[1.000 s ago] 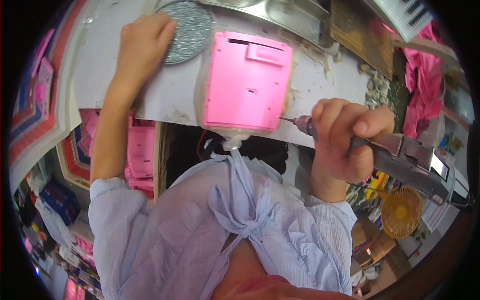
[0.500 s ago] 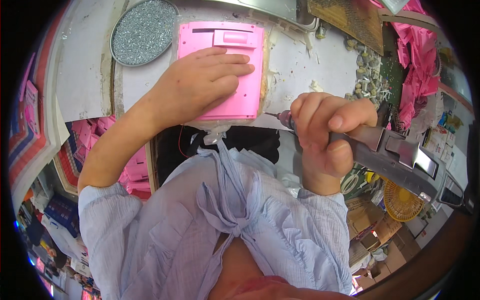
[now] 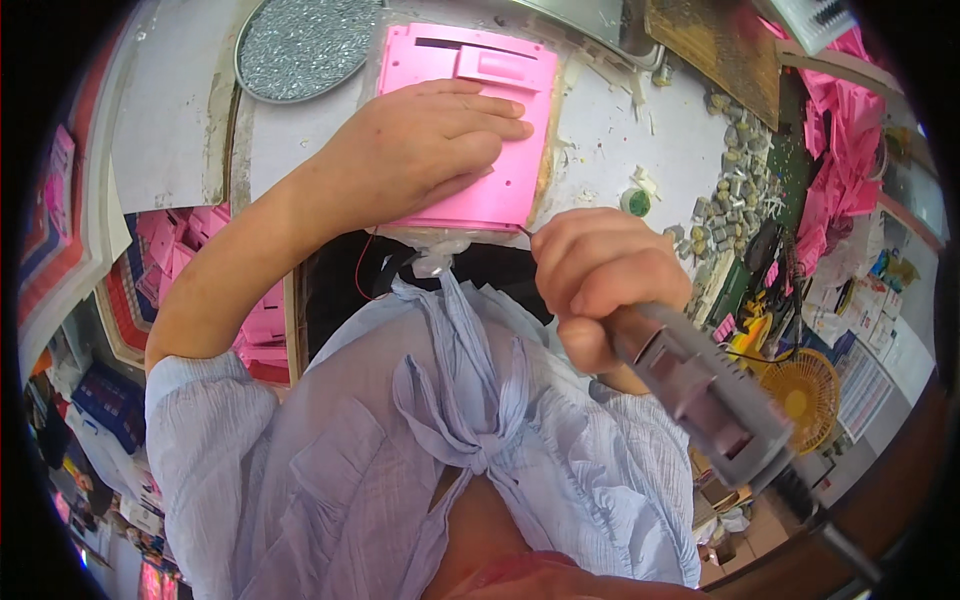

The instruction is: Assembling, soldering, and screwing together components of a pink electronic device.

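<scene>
A pink plastic casing (image 3: 480,205) lies on a plastic-wrapped pad (image 3: 440,240) at the table's near side. My left hand (image 3: 435,145) rests flat across the casing, fingers stretched toward its right edge, gripping nothing. In my right hand (image 3: 610,275) is a grey electric screwdriver (image 3: 705,395), my fingers wrapped round its front end. Its thin bit points left and reaches the casing's lower right corner. Whether the bit touches a screw there I cannot tell.
A round metal tray (image 3: 305,50) full of small screws stands at the far left. Small metal motors (image 3: 735,185) lie heaped on the right, near a brown board (image 3: 715,55). More pink parts (image 3: 845,150) are piled at the far right. A yellow fan (image 3: 800,400) stands lower right.
My right hand has brought the screwdriver left and down, so its bit is now at the casing's corner. The view has shifted slightly; my left hand keeps its place on the casing.
</scene>
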Demonstrator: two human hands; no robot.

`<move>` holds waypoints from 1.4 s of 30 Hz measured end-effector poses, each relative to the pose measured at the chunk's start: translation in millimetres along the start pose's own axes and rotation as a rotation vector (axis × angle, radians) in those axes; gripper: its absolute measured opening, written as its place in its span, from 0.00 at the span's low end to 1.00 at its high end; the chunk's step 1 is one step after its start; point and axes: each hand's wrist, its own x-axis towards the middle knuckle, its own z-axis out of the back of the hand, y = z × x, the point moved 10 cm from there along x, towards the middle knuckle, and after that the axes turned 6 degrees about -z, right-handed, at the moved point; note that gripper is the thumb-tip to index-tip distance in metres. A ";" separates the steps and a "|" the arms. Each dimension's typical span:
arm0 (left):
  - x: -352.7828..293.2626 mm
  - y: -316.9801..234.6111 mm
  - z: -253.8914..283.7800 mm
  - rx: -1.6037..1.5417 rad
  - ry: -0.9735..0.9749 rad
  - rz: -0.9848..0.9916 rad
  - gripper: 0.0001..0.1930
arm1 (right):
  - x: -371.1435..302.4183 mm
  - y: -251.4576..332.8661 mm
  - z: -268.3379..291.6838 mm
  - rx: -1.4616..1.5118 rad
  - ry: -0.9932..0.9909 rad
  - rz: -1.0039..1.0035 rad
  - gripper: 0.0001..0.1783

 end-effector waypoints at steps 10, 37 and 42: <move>-0.1 -1.3 1.6 0.018 -0.042 -0.016 0.07 | 38.4 -6.8 1.5 0.054 0.042 0.025 0.18; 15.0 -25.1 -12.5 0.290 0.065 0.036 0.08 | 33.7 28.0 39.6 0.168 0.057 0.068 0.14; 16.6 -26.9 -25.1 0.447 0.149 0.020 0.09 | 29.6 31.1 42.5 0.308 0.177 0.098 0.15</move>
